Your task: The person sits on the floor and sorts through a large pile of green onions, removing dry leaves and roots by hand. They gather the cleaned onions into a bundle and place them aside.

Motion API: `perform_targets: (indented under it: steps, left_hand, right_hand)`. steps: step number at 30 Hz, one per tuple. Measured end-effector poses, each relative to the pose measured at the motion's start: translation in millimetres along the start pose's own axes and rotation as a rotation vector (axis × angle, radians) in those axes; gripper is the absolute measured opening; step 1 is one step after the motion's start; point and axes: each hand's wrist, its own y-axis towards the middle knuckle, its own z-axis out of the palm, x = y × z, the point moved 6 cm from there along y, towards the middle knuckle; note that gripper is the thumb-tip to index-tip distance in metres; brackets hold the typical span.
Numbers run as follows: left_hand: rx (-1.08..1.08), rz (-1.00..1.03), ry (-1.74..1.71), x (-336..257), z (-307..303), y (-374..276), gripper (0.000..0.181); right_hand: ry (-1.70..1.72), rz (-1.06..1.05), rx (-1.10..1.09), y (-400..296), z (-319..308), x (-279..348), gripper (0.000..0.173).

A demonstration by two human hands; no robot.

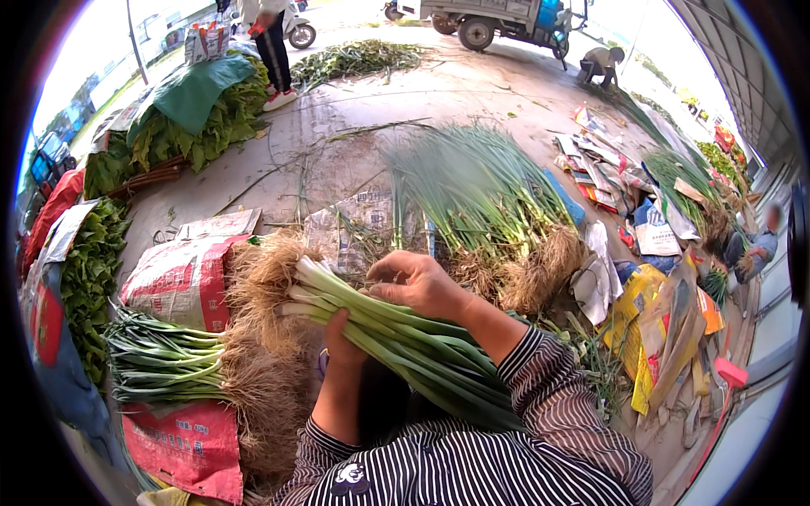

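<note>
A bunch of green onions with long roots (373,316) lies across my lap, its white ends and roots pointing to the left. My left hand (343,338) grips the bunch from below, near the white ends. Above the stalks is my right hand (411,284), its thumb and fingers curled near each other; whether it pinches anything is unclear. A pile of untrimmed green onions (500,202) spreads on the ground beyond my right hand. To the left, stacked green onions (171,364) rest on red and white woven sacks (183,443), their roots towards me.
Leafy greens (95,272) are heaped at the left, some under a green cover (190,92). Empty sacks (658,329) and a red-headed tool (731,373) lie at the right. A person stands (275,50) at the back left; others crouch (601,66) and sit (756,246) at the right.
</note>
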Motion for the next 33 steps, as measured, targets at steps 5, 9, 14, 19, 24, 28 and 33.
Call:
perform_targets:
  steps: [5, 9, 14, 19, 24, 28, 33]
  left_hand:
    - [-0.007, 0.107, -0.102, -31, -6, -7, 0.049]
    - [0.047, 0.053, 0.091, -28, 4, -6, 0.053]
    - [0.115, -0.010, 0.043, -28, 10, -16, 0.075]
    - [0.056, 0.085, 0.118, -31, -10, -17, 0.072]
    - [-0.012, 0.076, 0.082, -26, -21, -10, 0.068]
    - [0.009, 0.074, 0.055, -23, -31, -7, 0.068]
    - [0.085, 0.048, 0.067, -21, -10, -12, 0.068]
  right_hand:
    - [-0.234, -0.011, -0.092, -11, -49, 14, 0.018]
    - [-0.192, -0.145, 0.065, -8, 12, 20, 0.020]
    - [-0.544, -0.162, -0.090, 9, 39, 1, 0.016]
    - [-0.477, -0.167, -0.043, 12, 63, -13, 0.013]
    - [-0.597, -0.261, 0.025, 10, 66, -4, 0.014]
    - [-0.263, -0.100, -0.023, 9, 53, -5, 0.016]
    - [-0.371, -0.090, 0.005, 11, 54, -15, 0.013]
